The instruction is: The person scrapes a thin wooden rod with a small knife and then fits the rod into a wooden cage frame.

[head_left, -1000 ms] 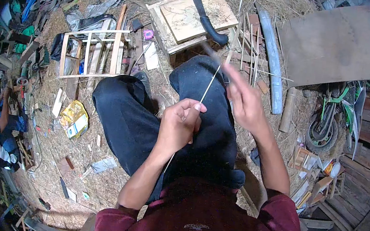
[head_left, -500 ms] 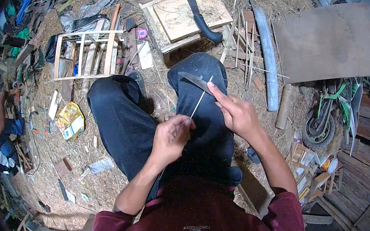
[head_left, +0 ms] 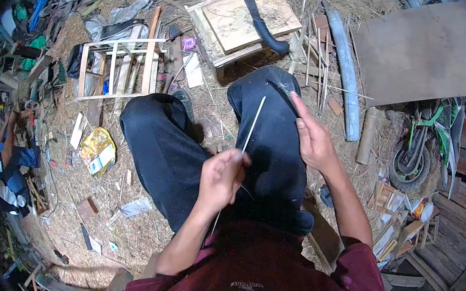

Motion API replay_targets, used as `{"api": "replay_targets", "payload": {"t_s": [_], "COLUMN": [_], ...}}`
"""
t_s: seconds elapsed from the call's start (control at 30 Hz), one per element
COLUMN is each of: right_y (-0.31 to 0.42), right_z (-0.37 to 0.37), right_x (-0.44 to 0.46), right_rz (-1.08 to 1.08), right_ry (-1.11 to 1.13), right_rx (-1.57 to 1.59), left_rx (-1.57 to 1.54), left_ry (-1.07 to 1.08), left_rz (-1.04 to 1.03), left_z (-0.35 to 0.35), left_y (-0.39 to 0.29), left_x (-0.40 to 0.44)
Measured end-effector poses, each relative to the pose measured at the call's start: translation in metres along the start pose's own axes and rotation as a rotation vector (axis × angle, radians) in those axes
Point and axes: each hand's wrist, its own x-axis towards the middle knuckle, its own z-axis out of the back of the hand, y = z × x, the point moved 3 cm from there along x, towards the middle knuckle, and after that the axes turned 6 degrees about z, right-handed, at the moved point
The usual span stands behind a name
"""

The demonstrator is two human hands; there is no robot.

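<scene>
My left hand is closed around a thin pale wooden stick. The stick's upper end points up and away over my right thigh, and a thin length shows below the fist. In my right hand is a knife, its dark blade seen nearly edge-on above my right knee. The index finger stretches along the blade, and the handle is hidden by the palm. Blade and stick tip are a little apart.
A wooden block bears a curved dark machete. Left of it lies a slatted wooden frame. A green motorbike stands right, beside a large board. Another person sits at far left.
The knife has moved off the stick, up and to the right, and its blade has turned nearly edge-on. The left hand keeps hold of the stick. The view has shifted slightly.
</scene>
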Motion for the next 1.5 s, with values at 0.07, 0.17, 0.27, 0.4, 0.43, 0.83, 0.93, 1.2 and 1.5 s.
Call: {"api": "replay_targets", "payload": {"t_s": [0.07, 0.17, 0.27, 0.4, 0.43, 0.83, 0.93, 1.2, 1.5], "right_y": [0.004, 0.009, 0.014, 0.01, 0.008, -0.009, -0.013, -0.005, 0.006], "right_z": [0.006, 0.003, -0.001, -0.007, -0.007, -0.002, 0.004, 0.014, -0.002], "right_x": [-0.002, -0.003, -0.002, -0.005, -0.006, 0.002, 0.005, -0.005, -0.002], "right_rz": [0.068, 0.095, 0.048, 0.066, 0.075, -0.026, -0.004, -0.115, 0.087], "right_ry": [-0.021, 0.154, 0.276, 0.248, 0.219, 0.123, 0.051, -0.15, 0.194], "right_rx": [-0.022, -0.187, -0.354, -0.419, -0.438, -0.359, -0.16, 0.088, -0.246], "left_rx": [-0.022, -0.116, -0.039, -0.058, -0.066, -0.186, -0.167, -0.242, -0.02], "left_ry": [0.043, 0.115, 0.102, 0.148, 0.146, 0.208, 0.16, 0.229, 0.156], "left_rz": [-0.04, 0.07, 0.057, 0.046, 0.053, 0.183, 0.17, 0.144, 0.052], "left_z": [-0.007, -0.021, -0.025, -0.018, -0.017, 0.0, 0.01, -0.016, -0.013], "left_y": [-0.005, -0.018, -0.019, -0.013, -0.011, 0.001, 0.01, -0.004, -0.013], "left_x": [0.018, 0.03, 0.037, 0.037, 0.035, -0.007, -0.023, 0.031, 0.035]}}
